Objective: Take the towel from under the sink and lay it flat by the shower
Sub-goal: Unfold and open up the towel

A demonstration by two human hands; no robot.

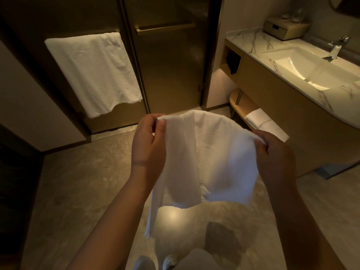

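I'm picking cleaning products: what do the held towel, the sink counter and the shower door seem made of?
The towel: soft white cloth, likely cotton; it drapes and creases. The counter: glossy marble or marble-look, white with grey veins. The shower door: seemingly tinted glass, smooth, with a brass-toned metal handle.

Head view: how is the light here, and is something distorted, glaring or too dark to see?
In the head view the light is dim and warm; the sink is brightly lit, and a glare spot lies on the floor below the towel; the left edge is nearly black; the wide lens bends the door frame.
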